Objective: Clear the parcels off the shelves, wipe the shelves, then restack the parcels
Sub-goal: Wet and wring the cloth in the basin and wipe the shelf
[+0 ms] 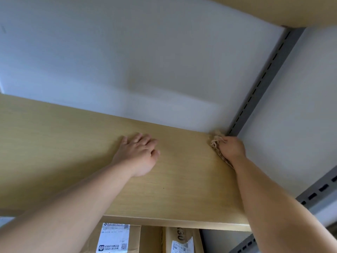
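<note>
A light wooden shelf [73, 143] runs across the middle of the view and carries no parcels. My left hand [139, 155] lies flat on it, palm down, fingers relaxed. My right hand [231, 147] grips a bunched beige cloth [216, 141] and presses it on the board at the back right corner, where the board meets the white wall. Below the shelf's front edge stand cardboard parcels with white labels: one parcel [116, 238] at the left, another parcel [182, 241] to its right.
A white back wall [145, 61] rises behind the shelf. A grey slotted metal upright [264, 81] stands in the right corner, and a grey slotted rail [321, 189] runs along the right side. The underside of a higher wooden shelf [291, 10] shows at top right.
</note>
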A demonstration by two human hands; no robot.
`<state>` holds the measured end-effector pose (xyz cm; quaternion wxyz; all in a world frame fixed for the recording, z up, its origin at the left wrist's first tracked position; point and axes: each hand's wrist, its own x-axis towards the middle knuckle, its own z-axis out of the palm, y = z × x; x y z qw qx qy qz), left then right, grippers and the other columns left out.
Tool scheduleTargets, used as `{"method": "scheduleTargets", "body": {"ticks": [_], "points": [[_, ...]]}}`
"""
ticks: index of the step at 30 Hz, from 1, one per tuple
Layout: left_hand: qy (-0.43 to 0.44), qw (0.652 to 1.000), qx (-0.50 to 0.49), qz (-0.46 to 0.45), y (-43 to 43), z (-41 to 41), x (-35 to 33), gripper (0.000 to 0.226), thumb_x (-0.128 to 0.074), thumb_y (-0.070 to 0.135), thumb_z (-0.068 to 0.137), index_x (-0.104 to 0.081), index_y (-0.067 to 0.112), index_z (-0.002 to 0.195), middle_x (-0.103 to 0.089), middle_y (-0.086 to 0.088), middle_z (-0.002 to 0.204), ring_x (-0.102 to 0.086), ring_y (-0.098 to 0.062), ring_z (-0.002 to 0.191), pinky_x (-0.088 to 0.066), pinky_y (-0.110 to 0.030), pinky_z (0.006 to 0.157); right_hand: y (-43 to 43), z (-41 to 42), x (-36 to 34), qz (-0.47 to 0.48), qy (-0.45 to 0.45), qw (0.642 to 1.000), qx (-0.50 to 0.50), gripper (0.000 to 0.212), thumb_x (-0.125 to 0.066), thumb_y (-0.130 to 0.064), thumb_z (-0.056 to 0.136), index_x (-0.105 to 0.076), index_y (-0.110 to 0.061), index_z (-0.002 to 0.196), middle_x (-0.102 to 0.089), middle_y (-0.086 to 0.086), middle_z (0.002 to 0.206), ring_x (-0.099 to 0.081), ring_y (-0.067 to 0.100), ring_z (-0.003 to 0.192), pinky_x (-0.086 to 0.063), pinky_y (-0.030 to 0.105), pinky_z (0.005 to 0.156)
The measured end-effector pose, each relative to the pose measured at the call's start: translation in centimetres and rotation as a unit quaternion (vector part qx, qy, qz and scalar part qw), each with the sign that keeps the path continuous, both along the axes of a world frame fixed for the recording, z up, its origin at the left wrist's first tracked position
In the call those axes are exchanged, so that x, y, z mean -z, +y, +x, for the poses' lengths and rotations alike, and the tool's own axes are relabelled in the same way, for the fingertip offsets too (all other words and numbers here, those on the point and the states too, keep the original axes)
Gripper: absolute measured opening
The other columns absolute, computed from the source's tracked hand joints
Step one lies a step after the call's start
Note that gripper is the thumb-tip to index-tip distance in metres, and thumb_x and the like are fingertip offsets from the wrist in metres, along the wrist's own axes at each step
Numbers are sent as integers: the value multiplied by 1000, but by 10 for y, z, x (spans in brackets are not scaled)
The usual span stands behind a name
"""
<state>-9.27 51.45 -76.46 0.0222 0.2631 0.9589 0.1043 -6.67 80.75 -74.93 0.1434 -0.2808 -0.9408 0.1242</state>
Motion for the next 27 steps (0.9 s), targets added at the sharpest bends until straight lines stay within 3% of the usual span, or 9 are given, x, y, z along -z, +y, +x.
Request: {"method": "scheduleTargets", "body": {"ticks": [3, 6, 8, 12, 16, 21, 27], "points": [[-3, 1000, 0, 5, 0, 0, 0, 51, -17, 45, 100, -15, 31, 149, -2, 8, 159, 2, -16, 146, -3, -49, 116, 8, 10, 0, -11, -3, 999, 47, 39, -33, -25, 100, -67, -10, 112, -64, 16, 116, -58, 31, 103, -39, 28, 76], [-5, 1000, 1, 2, 1, 0, -1, 50, -17, 43, 100, -16, 30, 149, -2, 6, 159, 2, -17, 146, -3, -50, 116, -6, 12, -1, -4, -5, 999, 53, 38, -31, -22, 99, -67, -9, 103, -66, 15, 105, -57, 29, 85, -35, 26, 65], [-6, 1000, -1, 3, 1, 0, -1, 50, -17, 43, 100, -17, 29, 148, -3, 6, 159, 2, -18, 146, -3, -50, 116, -30, 9, -3, 11, -15, 999, 32, 38, -32, -21, 99, -67, -8, 99, -67, 14, 104, -58, 29, 85, -35, 25, 66], [-6, 1000, 0, 0, 1, 1, -2, 49, -17, 43, 100, -19, 30, 147, -5, 7, 159, -1, -17, 146, -5, -49, 116, -109, -9, 1, -2, -10, 995, -99, 32, -40, -27, 96, -66, -12, 108, -64, 12, 117, -58, 31, 107, -43, 30, 83], [-2, 1000, -2, -8, -1, 0, -3, 49, -16, 45, 100, -20, 31, 147, -5, 8, 159, -2, -16, 146, -5, -47, 116, -138, -10, 3, -41, 4, 986, -160, 34, -44, -30, 97, -62, -19, 122, -56, 4, 135, -50, 27, 122, -39, 30, 97], [0, 1000, -2, -10, 0, 2, -2, 51, -17, 46, 100, -18, 31, 149, -5, 7, 159, -3, -16, 146, -5, -47, 117, -72, 29, 0, -33, -12, 997, -72, 34, -41, -30, 99, -65, -17, 119, -60, 8, 128, -55, 28, 115, -41, 28, 89], [2, 1000, -1, -7, -1, 2, -1, 51, -17, 44, 100, -19, 29, 149, -5, 6, 159, -4, -17, 146, -5, -48, 117, -31, 70, 2, -54, 42, 997, 46, 33, -44, -26, 98, -63, -18, 123, -62, 8, 125, -56, 28, 114, -41, 26, 86]]}}
